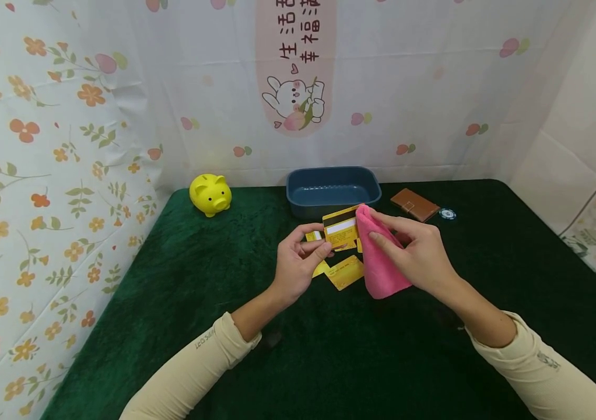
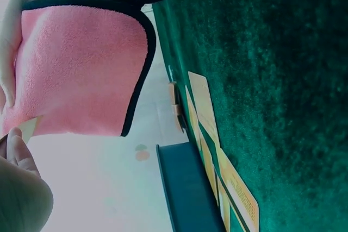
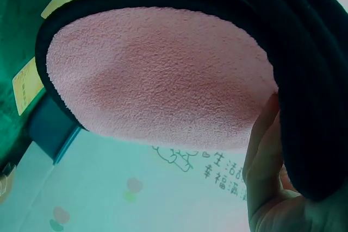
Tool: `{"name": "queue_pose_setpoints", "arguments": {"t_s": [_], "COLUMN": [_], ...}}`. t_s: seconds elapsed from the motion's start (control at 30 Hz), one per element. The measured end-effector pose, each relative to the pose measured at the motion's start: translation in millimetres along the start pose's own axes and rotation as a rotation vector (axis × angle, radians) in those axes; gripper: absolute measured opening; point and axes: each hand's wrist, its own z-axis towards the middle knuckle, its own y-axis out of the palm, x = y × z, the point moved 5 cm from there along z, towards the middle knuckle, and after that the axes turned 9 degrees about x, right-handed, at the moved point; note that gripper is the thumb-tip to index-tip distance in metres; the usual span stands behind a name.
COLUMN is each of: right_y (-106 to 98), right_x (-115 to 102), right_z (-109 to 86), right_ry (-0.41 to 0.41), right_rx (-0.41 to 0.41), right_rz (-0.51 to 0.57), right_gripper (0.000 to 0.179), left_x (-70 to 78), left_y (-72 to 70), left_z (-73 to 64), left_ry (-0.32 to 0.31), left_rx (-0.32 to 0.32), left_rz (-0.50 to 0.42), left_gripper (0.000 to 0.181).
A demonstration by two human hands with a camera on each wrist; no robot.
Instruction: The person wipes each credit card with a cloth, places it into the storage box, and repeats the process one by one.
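Between the thumb and fingers of my left hand is a yellow bank card, its dark magnetic stripe and white strip facing me. My right hand grips a pink cloth, folded over the card's right edge. In the left wrist view the cloth shows a black border and a black hanging loop, and a corner of the card meets its lower edge. The cloth covers much of the right wrist view. Below the hands, several more yellow cards lie on the green tabletop, partly hidden.
A dark blue basin stands at the back middle of the green table. The yellow piggy bank is at the back left. Toward the back right lie a brown wallet and a poker chip.
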Motion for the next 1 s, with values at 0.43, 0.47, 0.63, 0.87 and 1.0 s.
{"name": "queue_pose_setpoints", "arguments": {"t_s": [0.43, 0.47, 0.63, 0.87, 1.0], "right_y": [6.2, 7.1, 11.4, 14.1, 12.4], "right_x": [-11.0, -12.3, -18.5, -25.3, -24.1], "right_z": [-7.3, -7.8, -10.4, -14.7, -16.6], "right_ry": [-0.088, -0.098, -0.132, -0.177, -0.19], "right_rx": [-0.033, -0.037, -0.061, -0.108, -0.103], "right_rz": [0.027, 0.029, 0.019, -0.018, -0.038], "right_gripper": [0.037, 0.037, 0.04, 0.038, 0.037], "left_x": [1.9, 2.1, 3.4, 4.5, 4.8], "left_y": [4.6, 4.9, 5.1, 3.8, 3.7], "left_z": [1.8, 1.8, 2.3, 2.2, 1.1], "left_ry": [0.01, 0.012, 0.025, 0.037, 0.038], "left_rx": [-0.009, -0.01, -0.011, -0.007, -0.005], "left_rz": [-0.021, -0.02, -0.045, -0.058, -0.052], "left_gripper": [0.031, 0.031, 0.032, 0.03, 0.029]}}
